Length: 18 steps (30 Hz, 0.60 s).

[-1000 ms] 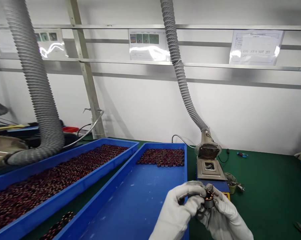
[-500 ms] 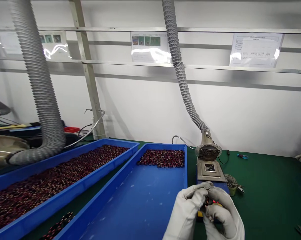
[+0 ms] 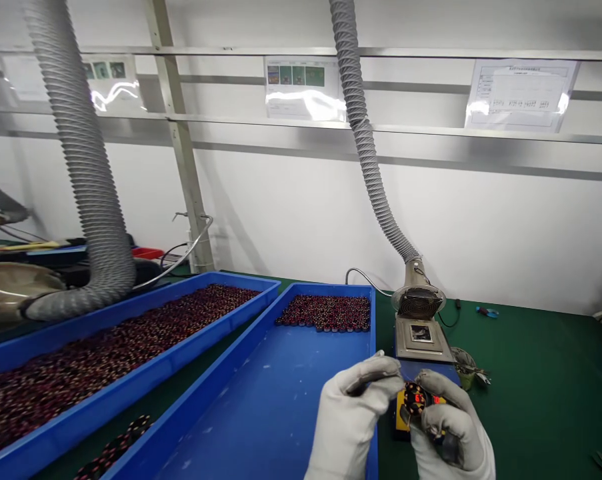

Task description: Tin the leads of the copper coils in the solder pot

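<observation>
My right hand (image 3: 453,423), in a white glove with greyed fingertips, pinches a small dark ring-shaped part with copper-coloured spots (image 3: 409,393). Red digits of a display show through and beside this part. Something dark lies under the curled fingers, too hidden to name. My left hand (image 3: 358,393), gloved alike, is just to the left, apart from the part. Its thumb and fingertips are pressed together; whatever they hold, if anything, cannot be made out. Beyond both hands stands a metal-topped heating unit (image 3: 425,345) with a square opening and a yellow front (image 3: 401,421).
A blue tray (image 3: 281,393) holds rows of similar dark parts (image 3: 325,312) at its far end. A fuller blue tray (image 3: 145,357) lies left, with a stack of parts (image 3: 115,453) between. A grey hose (image 3: 368,153) meets the hood (image 3: 419,301). Right stands a small cup (image 3: 465,379).
My hands were together around the part. Now my left hand has drawn away to the left, and the part shows more plainly in my right hand. The view has shifted slightly.
</observation>
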### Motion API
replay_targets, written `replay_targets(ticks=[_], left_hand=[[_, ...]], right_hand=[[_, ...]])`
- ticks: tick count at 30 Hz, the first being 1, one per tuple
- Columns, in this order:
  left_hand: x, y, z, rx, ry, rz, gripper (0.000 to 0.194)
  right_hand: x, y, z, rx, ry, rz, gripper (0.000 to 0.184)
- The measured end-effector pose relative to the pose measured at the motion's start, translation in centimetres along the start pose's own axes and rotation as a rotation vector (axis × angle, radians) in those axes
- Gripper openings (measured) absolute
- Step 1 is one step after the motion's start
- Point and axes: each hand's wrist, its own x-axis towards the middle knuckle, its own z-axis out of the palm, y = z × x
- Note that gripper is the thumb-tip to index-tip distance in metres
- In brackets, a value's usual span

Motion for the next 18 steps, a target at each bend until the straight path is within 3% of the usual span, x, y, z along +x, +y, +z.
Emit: replay_targets(ticks=[3, 8, 11, 18], left_hand=[[-0.5, 0.9, 0.1, -0.057, 0.057, 0.111, 0.013], [-0.5, 2.0, 0.8, 0.116, -0.067, -0.117, 0.021], [0.0, 1.5, 0.6, 0.121, -0.064, -0.119, 0.016], [0.6, 0.6, -1.4, -0.117, 0.009, 0.119, 0.016]], right_hand=[[0.0, 0.4, -0.3, -0.043, -0.077, -0.05, 0.009], [0.0, 0.5, -0.5, -0.011, -0.12, -0.086, 0.01], [-0.1, 0.3, -0.3, 0.021, -0.146, -0.092, 0.011], [0.2, 0.4, -0.7, -0.003, -0.16, -0.061, 0.012]])
